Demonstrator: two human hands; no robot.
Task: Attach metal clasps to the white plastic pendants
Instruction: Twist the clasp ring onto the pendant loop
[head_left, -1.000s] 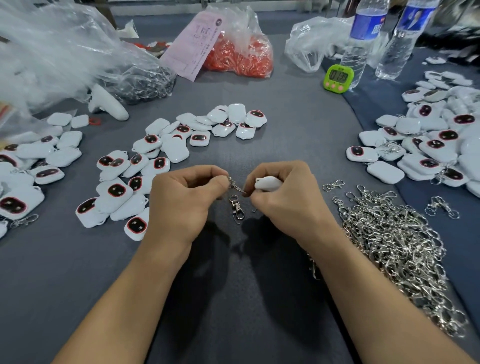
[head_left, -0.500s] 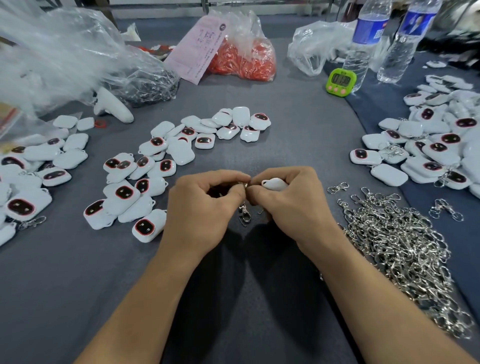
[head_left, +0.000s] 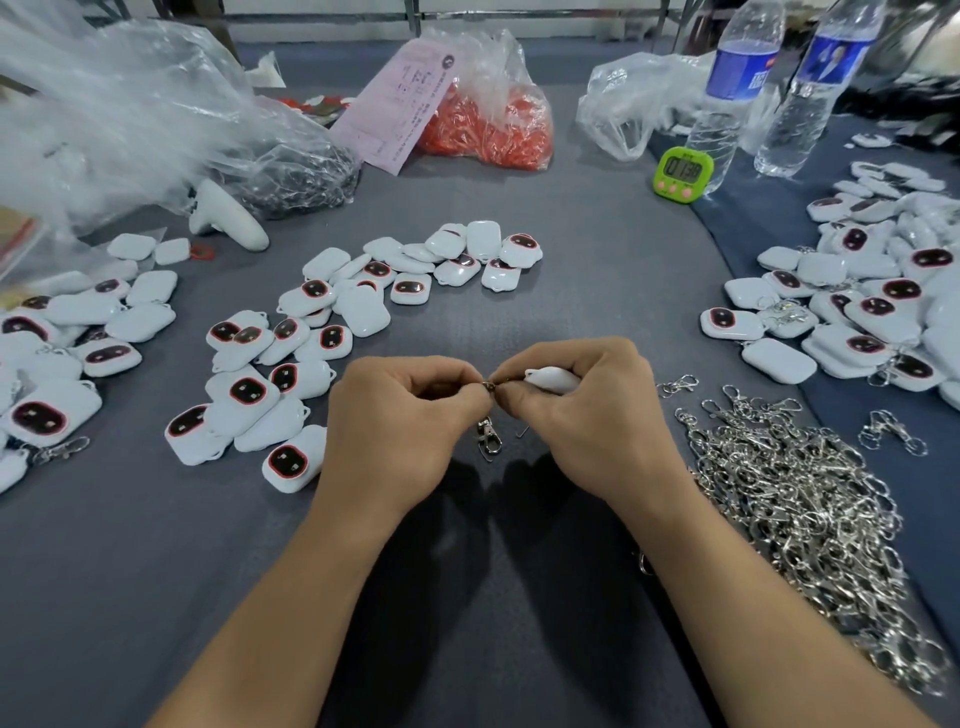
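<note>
My right hand (head_left: 582, 415) holds a white plastic pendant (head_left: 553, 378), which sticks out above its fingers. My left hand (head_left: 400, 421) pinches the ring end of a metal clasp (head_left: 488, 436), and the clasp's hook hangs down between the two hands. The fingertips of both hands meet at the small ring, just left of the pendant. The joint itself is mostly hidden by the fingers.
A heap of loose clasps (head_left: 795, 509) lies to the right. Bare pendants (head_left: 322, 332) are scattered at centre left, more at far left. Pendants with clasps (head_left: 862, 306) pile up at right. At the back stand bags, a green timer (head_left: 683, 171) and two water bottles (head_left: 727, 98).
The hands have closed together: a second ago the clasp's ring was a short gap from the pendant, now the fingertips touch at it. The camera has tilted slightly down.
</note>
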